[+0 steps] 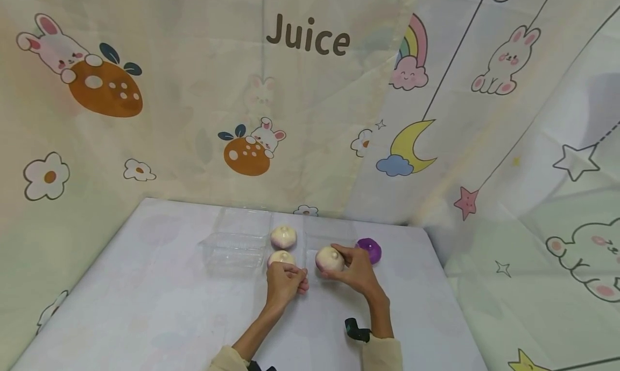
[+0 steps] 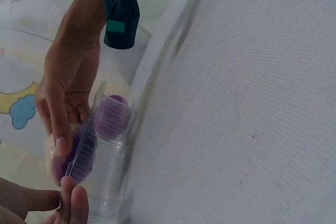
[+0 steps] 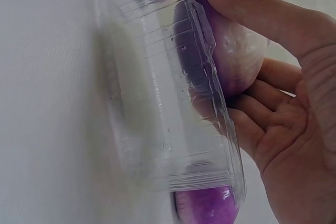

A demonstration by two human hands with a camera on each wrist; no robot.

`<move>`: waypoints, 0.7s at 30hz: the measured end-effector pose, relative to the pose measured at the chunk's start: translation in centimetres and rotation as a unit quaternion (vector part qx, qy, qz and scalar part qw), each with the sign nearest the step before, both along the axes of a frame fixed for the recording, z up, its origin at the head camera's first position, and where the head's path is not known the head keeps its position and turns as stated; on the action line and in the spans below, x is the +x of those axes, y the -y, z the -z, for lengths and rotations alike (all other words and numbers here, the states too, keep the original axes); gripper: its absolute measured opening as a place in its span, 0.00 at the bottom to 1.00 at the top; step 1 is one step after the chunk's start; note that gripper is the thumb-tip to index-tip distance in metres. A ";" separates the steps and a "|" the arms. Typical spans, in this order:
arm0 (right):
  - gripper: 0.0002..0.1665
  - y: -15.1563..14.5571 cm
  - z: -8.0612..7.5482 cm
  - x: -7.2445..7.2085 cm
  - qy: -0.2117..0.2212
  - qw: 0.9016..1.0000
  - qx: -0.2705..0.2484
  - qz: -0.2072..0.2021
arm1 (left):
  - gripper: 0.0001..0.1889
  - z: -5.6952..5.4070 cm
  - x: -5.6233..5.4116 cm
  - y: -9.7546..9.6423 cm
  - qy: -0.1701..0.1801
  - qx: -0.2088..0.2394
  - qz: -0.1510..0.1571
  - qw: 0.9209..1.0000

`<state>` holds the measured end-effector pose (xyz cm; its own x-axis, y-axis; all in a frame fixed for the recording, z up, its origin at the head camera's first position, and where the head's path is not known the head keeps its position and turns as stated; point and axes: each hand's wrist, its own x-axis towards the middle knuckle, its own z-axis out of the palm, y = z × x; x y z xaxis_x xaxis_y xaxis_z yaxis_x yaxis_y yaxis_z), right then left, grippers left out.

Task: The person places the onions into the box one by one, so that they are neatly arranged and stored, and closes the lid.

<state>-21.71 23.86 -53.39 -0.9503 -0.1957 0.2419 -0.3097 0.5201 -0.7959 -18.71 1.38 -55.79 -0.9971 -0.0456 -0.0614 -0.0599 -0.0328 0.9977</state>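
In the head view my right hand (image 1: 356,268) holds a round white-and-purple bulb (image 1: 330,259), nub upward, by its side. The right wrist view shows this bulb (image 3: 239,51) between thumb and fingers, partly behind the rim of a clear plastic container (image 3: 226,124). My left hand (image 1: 286,282) pinches that container's thin rim, as the left wrist view shows at the fingertips (image 2: 67,187). Two similar bulbs stand near the left hand, a rear one (image 1: 283,237) and a front one (image 1: 281,257) partly hidden by the hand. Whether they sit inside clear plastic cannot be told.
A purple bulb (image 1: 370,251) lies right of the right hand. Another clear plastic container (image 1: 234,250) stands open at the left, with its lid raised at the back. Printed cloth (image 1: 310,118) hangs behind the white table (image 1: 160,285).
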 end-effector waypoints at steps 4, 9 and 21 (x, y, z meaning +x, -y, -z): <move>0.45 0.3 0.0 -0.1 0.006 1.000 0.004 -0.006 | 0.08 0.1 0.0 0.0 0.002 0.001 0.002 1.000; 0.46 0.6 0.1 -0.6 0.006 1.000 0.013 -0.016 | 0.07 0.1 -0.2 0.0 0.000 -0.004 0.004 1.000; 0.46 1.0 0.4 -0.9 0.002 0.999 0.012 -0.041 | 0.07 0.3 -0.3 0.0 -0.001 -0.012 0.006 1.000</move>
<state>-22.64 22.87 -53.76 -0.9317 -0.2784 0.2331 -0.3494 0.5126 -0.7843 -19.02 1.41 -56.05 -0.9977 -0.0346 -0.0578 -0.0575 -0.0075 0.9983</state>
